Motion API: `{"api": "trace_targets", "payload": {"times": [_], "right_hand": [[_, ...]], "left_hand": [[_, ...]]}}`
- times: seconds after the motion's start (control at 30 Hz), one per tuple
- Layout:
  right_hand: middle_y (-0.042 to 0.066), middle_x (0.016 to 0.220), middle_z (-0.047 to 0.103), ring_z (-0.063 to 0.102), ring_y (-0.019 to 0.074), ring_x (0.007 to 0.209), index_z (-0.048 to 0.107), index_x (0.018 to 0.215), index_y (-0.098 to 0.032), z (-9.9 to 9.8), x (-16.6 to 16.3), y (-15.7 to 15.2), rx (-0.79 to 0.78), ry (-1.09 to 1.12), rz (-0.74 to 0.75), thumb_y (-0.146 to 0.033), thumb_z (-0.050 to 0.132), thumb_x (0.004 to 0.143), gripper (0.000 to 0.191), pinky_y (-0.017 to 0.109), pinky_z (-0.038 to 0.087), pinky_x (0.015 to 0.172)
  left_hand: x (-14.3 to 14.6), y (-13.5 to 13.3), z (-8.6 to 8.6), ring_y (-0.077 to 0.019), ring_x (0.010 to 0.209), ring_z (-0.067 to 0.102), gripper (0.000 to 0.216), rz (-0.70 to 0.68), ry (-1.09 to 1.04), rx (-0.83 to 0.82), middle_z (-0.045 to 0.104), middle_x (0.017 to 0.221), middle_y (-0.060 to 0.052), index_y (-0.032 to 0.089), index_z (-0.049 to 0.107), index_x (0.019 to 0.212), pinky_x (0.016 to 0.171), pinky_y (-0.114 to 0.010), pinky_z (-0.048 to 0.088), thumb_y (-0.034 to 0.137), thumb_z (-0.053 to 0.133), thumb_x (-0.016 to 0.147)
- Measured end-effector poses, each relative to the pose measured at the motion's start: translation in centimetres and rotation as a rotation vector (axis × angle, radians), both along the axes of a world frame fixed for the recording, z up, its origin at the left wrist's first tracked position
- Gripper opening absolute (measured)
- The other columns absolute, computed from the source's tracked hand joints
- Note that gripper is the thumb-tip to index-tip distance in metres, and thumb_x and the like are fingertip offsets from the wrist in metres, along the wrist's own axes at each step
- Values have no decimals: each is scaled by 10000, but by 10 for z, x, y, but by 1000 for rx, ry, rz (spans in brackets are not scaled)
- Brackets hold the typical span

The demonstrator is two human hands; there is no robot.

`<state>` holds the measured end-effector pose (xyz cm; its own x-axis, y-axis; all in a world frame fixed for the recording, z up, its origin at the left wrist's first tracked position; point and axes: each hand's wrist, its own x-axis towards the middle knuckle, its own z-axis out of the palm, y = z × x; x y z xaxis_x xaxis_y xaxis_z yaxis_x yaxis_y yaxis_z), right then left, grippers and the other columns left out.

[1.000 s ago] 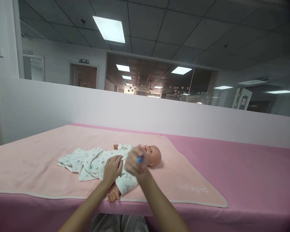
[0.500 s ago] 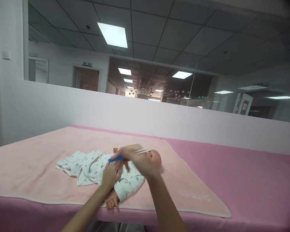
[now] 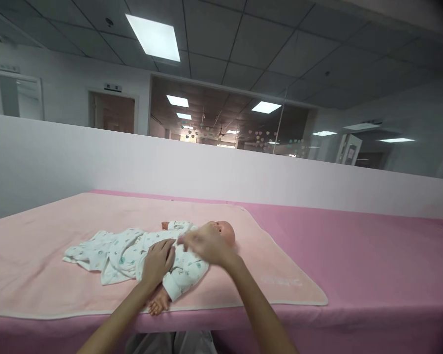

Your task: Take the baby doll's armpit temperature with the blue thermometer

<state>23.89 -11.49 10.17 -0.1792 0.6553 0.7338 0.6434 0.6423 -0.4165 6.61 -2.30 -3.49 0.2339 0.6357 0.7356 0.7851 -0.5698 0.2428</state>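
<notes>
From the head camera, a doll (image 3: pixel 133 248) in a white printed sleepsuit lies on its back across a pale pink blanket (image 3: pixel 40 246). Its head (image 3: pixel 225 232) points right and its legs trail left. The blanket covers the left and middle of a surface (image 3: pixel 372 265) draped in deeper pink, and its white-trimmed edge runs just short of the near side.

The person's left hand (image 3: pixel 158 260) rests palm down on the doll's middle, with the fingers (image 3: pixel 168 248) relaxed and spread flat on the cloth, gripping nothing. The right hand (image 3: pixel 206 244) hovers over the doll's chest, just left of the head. It is blurred by motion, so it is not possible to tell how its fingers are set or whether they hold anything. Both bare forearms reach in from the near edge, the right one crossing the blanket's near hem.

One doll arm in its sleeve reaches toward the near edge, the bare toy hand (image 3: pixel 158 305) lying on the blanket beside the left forearm. The other small hand (image 3: pixel 165 225) shows on the far side.

A low white partition (image 3: pixel 243 172) stands along the far side of the surface. Beyond it are glass walls, a doorway and a tiled ceiling with a lit panel (image 3: pixel 153 37).
</notes>
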Motion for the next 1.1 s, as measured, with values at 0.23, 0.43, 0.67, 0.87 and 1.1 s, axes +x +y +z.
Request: {"api": "trace_targets", "payload": {"times": [0.23,0.43,0.67,0.87,1.1], "right_hand": [[12,800,603,568,81,645,593,851,-80,-57,3,-23,-96,82,-88,-394,412,861,363,222,488,596],[13,526,607,511,76,444,616,613,-125,-87,-4,-20,-150,154,-84,-325,231,886,513,138,362,420],[31,680,618,573,160,595,554,856,-176,-129,53,3,-216,-244,-432,-254,383,834,189,212,349,521],[47,892,642,562,179,860,616,924,-211,-143,85,22,-138,-370,-174,-86,370,766,318,282,409,762],[35,1038,622,563,173,931,519,1169,-231,-144,77,33,-161,-82,-193,17,329,593,656,285,437,799]], "left_hand": [[1,0,1,-216,952,531,299,13,-4,4,605,1031,-60,198,564,1014,850,-358,373,290,340,840],[0,1,2,-223,975,532,319,-30,-151,-100,614,1041,-45,210,585,1014,867,-359,375,321,362,815],[13,18,44,-203,972,550,328,-139,-508,-397,629,1026,-33,193,609,968,827,-303,410,357,377,804],[55,30,51,-223,981,515,342,-203,17,-240,598,1039,-67,213,580,1070,852,-339,357,354,400,816],[63,32,28,-204,919,518,200,-134,-85,-233,627,919,-24,227,621,849,814,-317,340,323,454,795]]}}
